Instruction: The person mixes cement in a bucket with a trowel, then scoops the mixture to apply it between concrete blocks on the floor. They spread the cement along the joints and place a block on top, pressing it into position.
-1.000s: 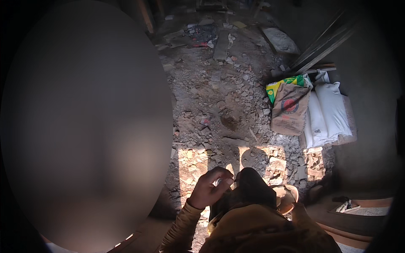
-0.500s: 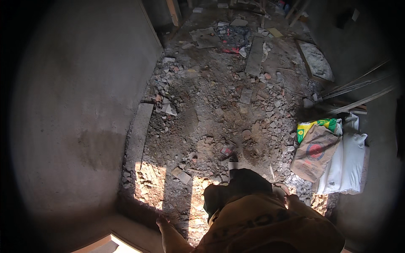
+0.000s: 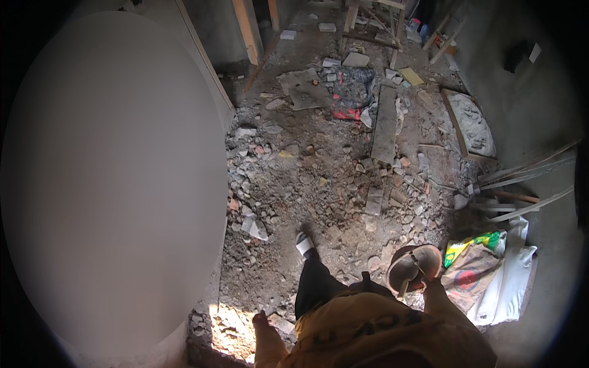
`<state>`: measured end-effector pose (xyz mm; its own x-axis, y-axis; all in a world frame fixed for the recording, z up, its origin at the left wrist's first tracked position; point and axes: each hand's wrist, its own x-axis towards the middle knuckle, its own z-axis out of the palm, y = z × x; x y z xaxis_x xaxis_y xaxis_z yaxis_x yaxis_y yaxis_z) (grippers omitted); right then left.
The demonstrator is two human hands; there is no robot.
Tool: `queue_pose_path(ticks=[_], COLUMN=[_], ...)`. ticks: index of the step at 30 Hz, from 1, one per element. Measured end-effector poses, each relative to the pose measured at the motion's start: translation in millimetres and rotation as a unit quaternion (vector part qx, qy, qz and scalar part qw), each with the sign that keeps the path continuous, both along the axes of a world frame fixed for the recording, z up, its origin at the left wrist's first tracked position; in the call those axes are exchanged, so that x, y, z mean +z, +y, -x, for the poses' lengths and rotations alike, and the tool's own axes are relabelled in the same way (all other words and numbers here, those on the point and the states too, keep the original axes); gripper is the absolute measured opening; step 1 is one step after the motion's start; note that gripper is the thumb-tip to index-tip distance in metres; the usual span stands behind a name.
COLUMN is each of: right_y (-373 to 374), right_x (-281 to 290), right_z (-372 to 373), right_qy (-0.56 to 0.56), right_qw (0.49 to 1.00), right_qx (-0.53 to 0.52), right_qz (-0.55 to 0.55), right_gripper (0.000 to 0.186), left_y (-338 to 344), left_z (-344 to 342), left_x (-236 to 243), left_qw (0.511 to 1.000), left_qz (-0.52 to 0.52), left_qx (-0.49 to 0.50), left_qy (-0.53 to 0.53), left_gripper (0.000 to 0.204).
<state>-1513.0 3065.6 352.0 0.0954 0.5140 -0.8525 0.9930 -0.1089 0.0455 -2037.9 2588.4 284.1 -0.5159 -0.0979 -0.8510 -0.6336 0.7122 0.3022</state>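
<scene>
My right hand is closed on the near right rim of a round, brownish metal pan, carried at my right side. Inside the pan lies a long, thin tool with a pale, flat end; its kind is hard to make out. Low at my left side hangs my left hand, with no object visible in it. Its fingers are mostly hidden from above. One foot in a white sandal is stepping forward onto the rubble.
Broken brick and stone cover the ground. To the right, sacks lie below leaning poles. Farther off are a plank, a black-and-red plastic sheet, a framed board and a wooden stand. A plastered wall stands at left.
I have moved forward over the rubble, and the sacks now appear lower. The pan, mostly hidden before, has come into view at my right hand. A sandaled foot now shows ahead.
</scene>
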Motion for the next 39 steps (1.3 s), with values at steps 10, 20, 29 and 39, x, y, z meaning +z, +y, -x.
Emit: queue_pose_path(ticks=[10,20,29,39], right_y=[190.1,395.6,569.0,778.9], right_x=[10.5,-53.7,-48.6,-53.6], right_z=[245.3,441.5,564.4,741.1], right_qy=[0.057,0.090,0.055,-0.035], right_qw=[0.998,0.995,0.998,0.994], right_qx=[-0.018,0.045,0.020,-0.079], right_qz=[-0.034,0.017,0.003,-0.072], right_gripper=[0.037,0.040,0.043,0.047], left_y=[300.5,448.0,590.0,975.7], left_z=[404.0,478.2,503.6,972.1], left_x=[94.1,4.6,-31.6,-19.0], left_qw=[0.927,0.706,0.966,0.951], left_qz=[-0.169,0.255,0.007,-0.084], left_qx=[-0.087,-0.647,-0.257,-0.178], left_qy=[0.322,0.134,0.013,0.240], left_gripper=[0.035,0.047,0.038,0.035])
